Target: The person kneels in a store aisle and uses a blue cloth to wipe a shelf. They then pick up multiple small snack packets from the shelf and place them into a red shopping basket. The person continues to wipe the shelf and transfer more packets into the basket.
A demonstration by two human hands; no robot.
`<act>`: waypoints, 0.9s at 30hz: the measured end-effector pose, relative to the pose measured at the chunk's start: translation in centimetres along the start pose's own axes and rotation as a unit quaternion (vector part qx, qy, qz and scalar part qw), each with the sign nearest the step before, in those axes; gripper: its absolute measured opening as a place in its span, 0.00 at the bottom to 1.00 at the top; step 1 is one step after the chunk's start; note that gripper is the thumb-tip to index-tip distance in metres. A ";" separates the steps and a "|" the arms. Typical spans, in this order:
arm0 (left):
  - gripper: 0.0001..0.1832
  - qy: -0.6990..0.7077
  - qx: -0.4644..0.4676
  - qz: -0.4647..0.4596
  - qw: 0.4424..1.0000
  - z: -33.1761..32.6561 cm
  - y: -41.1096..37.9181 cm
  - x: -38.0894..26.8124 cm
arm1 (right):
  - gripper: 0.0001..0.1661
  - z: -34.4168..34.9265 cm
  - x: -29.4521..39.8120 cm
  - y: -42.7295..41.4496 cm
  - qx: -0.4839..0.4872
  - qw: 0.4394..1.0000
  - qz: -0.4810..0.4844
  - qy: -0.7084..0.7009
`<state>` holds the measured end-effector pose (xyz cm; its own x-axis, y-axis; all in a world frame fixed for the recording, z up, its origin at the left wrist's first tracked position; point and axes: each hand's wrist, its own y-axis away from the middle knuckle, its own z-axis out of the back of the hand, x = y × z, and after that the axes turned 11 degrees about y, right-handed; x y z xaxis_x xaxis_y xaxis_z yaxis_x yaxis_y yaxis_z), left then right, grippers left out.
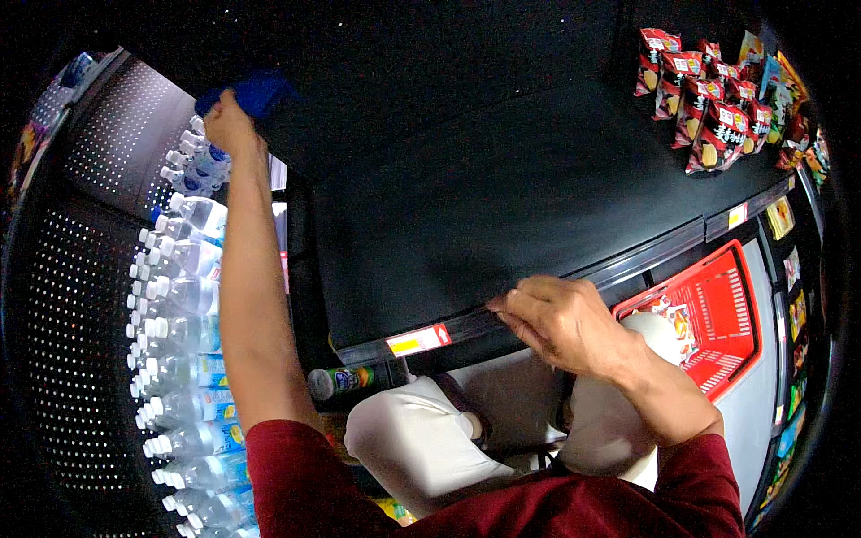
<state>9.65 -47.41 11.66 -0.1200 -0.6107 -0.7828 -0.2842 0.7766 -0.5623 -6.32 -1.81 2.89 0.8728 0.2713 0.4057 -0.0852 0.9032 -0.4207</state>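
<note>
My left hand (232, 124) reaches far forward at the upper left and grips a dark blue cloth (259, 94) over the back of a black shelf (430, 222). Much of the cloth fades into shadow. My right hand (562, 323) has its curled fingers at the shelf's front edge (471, 327), pinching the clear label strip there. A price label (418, 340) with a red arrow sits in the strip, left of that hand.
Rows of plastic water bottles (181, 366) stand left of my forearm. Red snack bags (720, 134) occupy the shelf's far right. A red shopping basket (730, 309) holding packets is beside my knee. Below the shelf lies a dark-lidded canister (340, 381).
</note>
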 end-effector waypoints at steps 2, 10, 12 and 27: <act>0.19 -0.116 0.004 -0.035 0.993 1.5 1.0 3.2 | 0.10 0.0 0.0 -0.1 0.023 1.000 0.003 -0.008; 0.15 -0.039 0.050 0.316 0.947 5.5 7.6 14.9 | 0.09 -0.4 0.1 0.1 0.028 1.000 -0.002 -0.007; 0.13 0.041 0.083 0.419 0.903 11.5 5.1 18.4 | 0.09 -0.8 0.8 -0.5 0.020 0.999 0.024 -0.024; 0.11 0.265 0.158 0.117 0.944 -9.1 2.2 -7.6 | 0.04 -0.4 0.3 0.5 0.027 0.999 0.017 -0.001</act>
<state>1.28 -42.49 18.78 -0.6276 -0.3426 -0.6991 0.0967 0.8567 -0.5067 -5.88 -1.42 2.46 0.8683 0.3033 0.3925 -0.1410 0.9095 -0.3910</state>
